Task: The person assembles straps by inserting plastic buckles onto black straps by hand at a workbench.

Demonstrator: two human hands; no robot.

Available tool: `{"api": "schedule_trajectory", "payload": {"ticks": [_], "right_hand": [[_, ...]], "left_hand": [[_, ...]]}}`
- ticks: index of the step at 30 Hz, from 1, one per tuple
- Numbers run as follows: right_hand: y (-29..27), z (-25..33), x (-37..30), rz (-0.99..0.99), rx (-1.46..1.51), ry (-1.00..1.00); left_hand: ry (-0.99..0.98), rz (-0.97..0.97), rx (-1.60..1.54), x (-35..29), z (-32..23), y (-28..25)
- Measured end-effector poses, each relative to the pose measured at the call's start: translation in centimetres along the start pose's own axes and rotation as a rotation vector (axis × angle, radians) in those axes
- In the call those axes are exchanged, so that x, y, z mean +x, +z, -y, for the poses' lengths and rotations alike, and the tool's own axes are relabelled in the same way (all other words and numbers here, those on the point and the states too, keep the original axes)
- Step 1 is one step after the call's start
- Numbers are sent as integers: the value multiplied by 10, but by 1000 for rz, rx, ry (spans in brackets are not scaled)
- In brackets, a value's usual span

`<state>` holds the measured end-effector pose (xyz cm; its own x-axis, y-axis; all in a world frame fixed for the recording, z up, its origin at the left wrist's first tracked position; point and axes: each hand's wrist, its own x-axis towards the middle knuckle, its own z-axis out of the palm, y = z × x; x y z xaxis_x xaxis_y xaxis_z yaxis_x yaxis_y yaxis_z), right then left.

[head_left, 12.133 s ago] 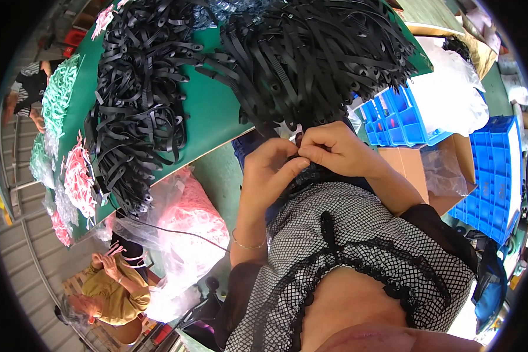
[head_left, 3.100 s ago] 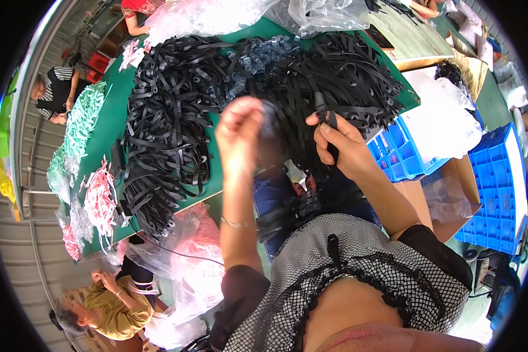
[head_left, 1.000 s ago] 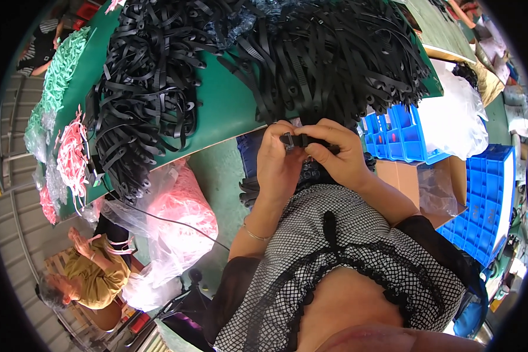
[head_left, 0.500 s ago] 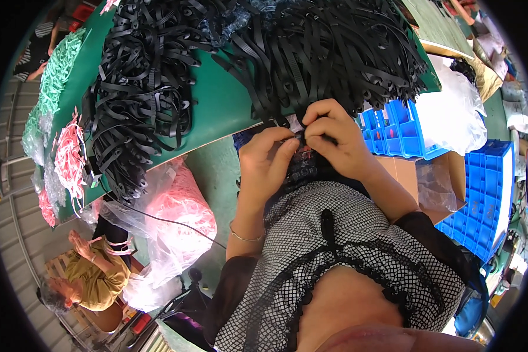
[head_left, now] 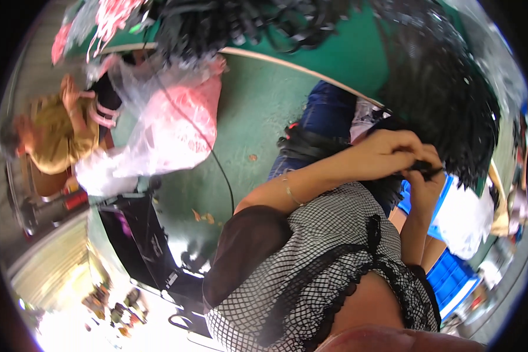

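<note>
Both my hands meet close together in front of my chest, beside the table's edge. My left hand (head_left: 393,154) reaches across to the right, its fingers closed on a small black strap piece (head_left: 426,168). From below, my right hand (head_left: 426,186) pinches that same piece. It is blurred, and most of it is hidden by my fingers. More black straps (head_left: 318,144) lie across my lap on blue jeans. Just beyond my hands, a thick heap of black straps (head_left: 440,88) hangs over the edge of the green table (head_left: 358,53).
Another strap heap (head_left: 205,29) lies on the far left of the table, near pink cords (head_left: 112,14). A plastic bag of pink material (head_left: 188,120) stands on the floor, a cable crossing it. A seated person (head_left: 64,132) works at left. Blue crates (head_left: 452,278) stand at right.
The view has swung round, so the table now sits higher and my hands appear farther right. My left forearm now crosses my body. Both hands still hold the small black piece.
</note>
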<state>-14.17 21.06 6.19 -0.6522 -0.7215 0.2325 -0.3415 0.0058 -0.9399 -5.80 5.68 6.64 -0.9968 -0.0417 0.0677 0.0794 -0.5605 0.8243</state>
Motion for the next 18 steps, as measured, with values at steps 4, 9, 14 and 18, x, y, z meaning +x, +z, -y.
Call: {"api": "schedule_trajectory", "payload": {"ticks": [4, 9, 14, 18], "right_hand": [[-1, -1, -4, -31, -11, -17], [15, 22, -4, -56, 182, 63], [21, 29, -1, -77, -36, 12], [25, 34, 19, 96, -358, -211]], "left_hand": [[46, -20, -20, -5, 5, -3], [39, 53, -293, -13, 9, -2], [24, 5, -72, -14, 3, -12], [-65, -52, -124, -23, -12, -19]]}}
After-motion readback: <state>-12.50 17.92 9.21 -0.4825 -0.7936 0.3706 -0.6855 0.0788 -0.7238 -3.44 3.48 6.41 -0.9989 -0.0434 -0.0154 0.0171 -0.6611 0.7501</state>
